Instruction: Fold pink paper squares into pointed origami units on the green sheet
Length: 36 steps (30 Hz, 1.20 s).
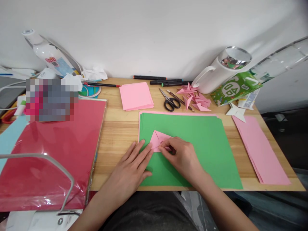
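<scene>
A partly folded piece of pink paper [154, 140] lies on green sheets [192, 128] at the front middle of the table. My left hand [134, 165] is spread flat, its fingertips touching the paper's left edge. With thumb and forefinger pinched, my right hand [181, 154] grips the paper's right part and covers some of it. Behind the green sheets sit a stack of square pink paper [136, 96], black-handled scissors [171, 102] and a pile of folded pink paper pieces [198, 99].
A white bottle with a handle [216, 72] and a green carton [235, 87] stand at the back right. Pink paper strips [262, 150] lie along the right edge. Red paper in a clear sleeve [60, 154] covers the left side. Black markers [166, 81] lie by the wall.
</scene>
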Motion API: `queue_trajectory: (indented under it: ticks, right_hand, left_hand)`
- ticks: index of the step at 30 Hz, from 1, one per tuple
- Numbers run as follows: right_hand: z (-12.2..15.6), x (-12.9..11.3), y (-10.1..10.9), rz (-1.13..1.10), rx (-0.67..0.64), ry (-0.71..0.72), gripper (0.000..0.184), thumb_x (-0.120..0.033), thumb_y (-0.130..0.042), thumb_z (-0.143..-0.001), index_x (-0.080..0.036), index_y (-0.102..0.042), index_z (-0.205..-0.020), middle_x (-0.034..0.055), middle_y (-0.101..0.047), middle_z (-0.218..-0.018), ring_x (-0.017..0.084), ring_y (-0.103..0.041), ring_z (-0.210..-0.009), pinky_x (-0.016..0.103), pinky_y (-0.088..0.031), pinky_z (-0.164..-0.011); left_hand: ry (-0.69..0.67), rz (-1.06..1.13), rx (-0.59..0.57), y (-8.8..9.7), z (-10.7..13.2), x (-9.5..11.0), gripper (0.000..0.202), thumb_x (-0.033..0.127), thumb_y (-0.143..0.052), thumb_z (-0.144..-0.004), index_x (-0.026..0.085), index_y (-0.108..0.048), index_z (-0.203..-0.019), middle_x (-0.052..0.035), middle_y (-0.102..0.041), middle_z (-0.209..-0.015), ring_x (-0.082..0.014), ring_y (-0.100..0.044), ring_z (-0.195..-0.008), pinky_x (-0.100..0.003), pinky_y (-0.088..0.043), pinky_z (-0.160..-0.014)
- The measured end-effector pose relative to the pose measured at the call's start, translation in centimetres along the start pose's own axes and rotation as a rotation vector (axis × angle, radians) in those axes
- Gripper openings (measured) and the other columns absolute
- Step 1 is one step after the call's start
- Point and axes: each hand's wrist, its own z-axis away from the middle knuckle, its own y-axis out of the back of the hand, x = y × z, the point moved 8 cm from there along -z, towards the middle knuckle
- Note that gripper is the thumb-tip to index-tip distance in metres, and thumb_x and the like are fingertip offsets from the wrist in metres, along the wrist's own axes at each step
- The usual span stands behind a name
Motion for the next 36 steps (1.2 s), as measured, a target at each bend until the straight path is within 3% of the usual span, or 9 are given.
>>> queue_trajectory:
  ticks: [14,24,29,36]
  right_hand:
    - [-0.4,-0.4,-0.4,0.181,-0.060,-0.040,0.012,-0.019,-0.060,-0.081,-0.018,-0.055,-0.070,0.0028,-0.066,-0.065,0.018,-0.061,-0.059,0.026,-0.039,-0.053]
    - [-1.0,-0.3,-1.0,0.321,-0.211,-0.132,0.010,-0.020,-0.058,-0.082,-0.016,-0.058,-0.073,0.0044,-0.068,-0.068,0.019,-0.063,-0.061,0.025,-0.035,-0.053]
    - [-1.3,-0.3,-1.2,0.370,-0.279,-0.183,0.009,-0.021,-0.058,-0.083,-0.016,-0.059,-0.076,0.0058,-0.069,-0.071,0.019,-0.064,-0.063,0.025,-0.035,-0.053]
    - [-0.8,-0.2,-0.7,0.300,-0.135,-0.127,0.010,-0.023,-0.062,-0.080,-0.018,-0.056,-0.073,0.0040,-0.067,-0.068,0.019,-0.061,-0.061,0.026,-0.037,-0.053]
  left_hand:
    - [-0.016,-0.060,0.036,0.0,0.1,0.2,0.052,0.043,-0.042,-0.092,0.013,-0.044,-0.135,-0.0061,-0.042,-0.144,-0.0283,-0.029,-0.137,-0.045,-0.028,-0.111]
    - [-0.021,-0.133,0.021,0.0,-0.5,0.5,0.059,0.055,-0.048,-0.086,0.012,-0.054,-0.126,-0.0068,-0.052,-0.136,-0.0304,-0.038,-0.132,-0.045,-0.031,-0.109]
    - [-0.011,-0.153,0.046,0.4,-0.9,0.8,0.058,0.054,-0.051,-0.085,0.012,-0.056,-0.124,-0.0068,-0.056,-0.132,-0.0312,-0.044,-0.127,-0.046,-0.035,-0.106]
    - [-0.045,-0.162,0.061,0.8,-1.9,1.1,0.049,0.047,-0.048,-0.088,0.010,-0.058,-0.118,-0.0098,-0.065,-0.115,-0.0302,-0.050,-0.119,-0.049,-0.034,-0.106]
